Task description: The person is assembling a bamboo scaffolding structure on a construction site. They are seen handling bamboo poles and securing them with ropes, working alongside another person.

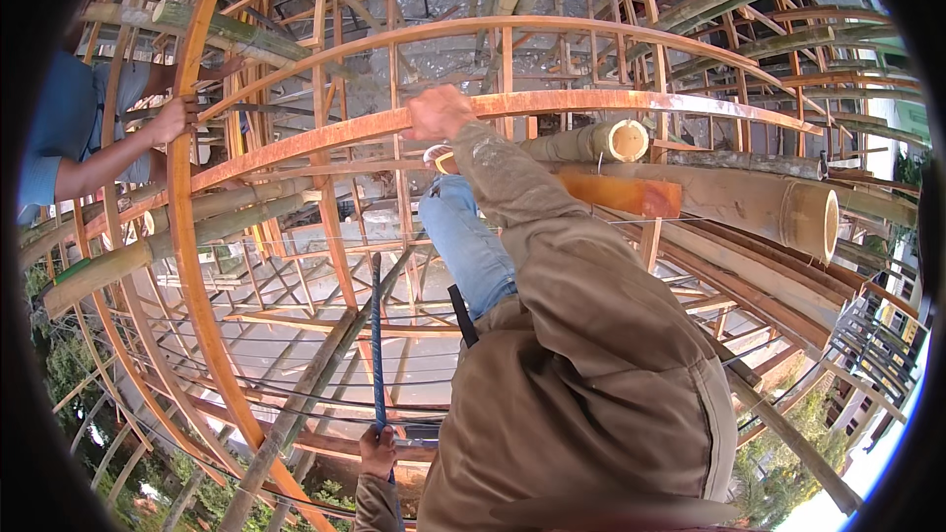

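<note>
My right hand (439,111), at the end of a brown sleeve, is closed over a long reddish wooden beam (581,101) that runs across the upper middle. Its fingers wrap over the beam's top edge. Low in the picture, my left hand (376,451) is closed round a long, thin blue bar (377,345) held upright, its narrow end pointing up. Between the arms, a leg in blue jeans (463,236) reaches toward the timbers. Just right of my right hand lies a thick bamboo pole (611,142) with a cut end.
At the left a co-worker in a blue shirt (64,128) grips an upright timber (187,236) with one hand. A broad orange board (631,195) and a large bamboo pole (759,212) lie at right. Dark cables (296,394) cross below, over open framing high above a grey floor.
</note>
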The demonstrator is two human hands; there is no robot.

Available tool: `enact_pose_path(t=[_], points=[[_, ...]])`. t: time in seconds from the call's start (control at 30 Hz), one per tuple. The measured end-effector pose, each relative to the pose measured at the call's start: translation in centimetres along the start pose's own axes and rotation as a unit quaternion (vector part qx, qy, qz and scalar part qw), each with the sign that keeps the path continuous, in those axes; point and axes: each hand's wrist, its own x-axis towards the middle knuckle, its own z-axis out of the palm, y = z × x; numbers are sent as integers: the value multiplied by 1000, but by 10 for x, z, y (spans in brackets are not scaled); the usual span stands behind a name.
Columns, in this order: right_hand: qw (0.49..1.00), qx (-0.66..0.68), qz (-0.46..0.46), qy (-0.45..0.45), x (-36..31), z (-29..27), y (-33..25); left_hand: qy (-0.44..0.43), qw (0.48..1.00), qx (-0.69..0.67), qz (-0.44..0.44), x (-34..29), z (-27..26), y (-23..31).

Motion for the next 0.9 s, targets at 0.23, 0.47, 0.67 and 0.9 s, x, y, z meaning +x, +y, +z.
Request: enact_pose_path(t=[0.23, 0.47, 0.67, 0.9], points=[[1000, 20, 13, 8, -2, 3, -3, -112, 959, -249, -76, -5, 22, 54], [921, 128, -140, 339, -45, 47, -30, -82, 973, -214, -13, -36, 31, 53], [853, 521, -17, -19, -137, 147, -109, -11, 982, -150, 113, -90, 47, 39], [454, 824, 92, -325, -186, 122, -194, 86, 964, 1, 251, -118, 56, 19]])
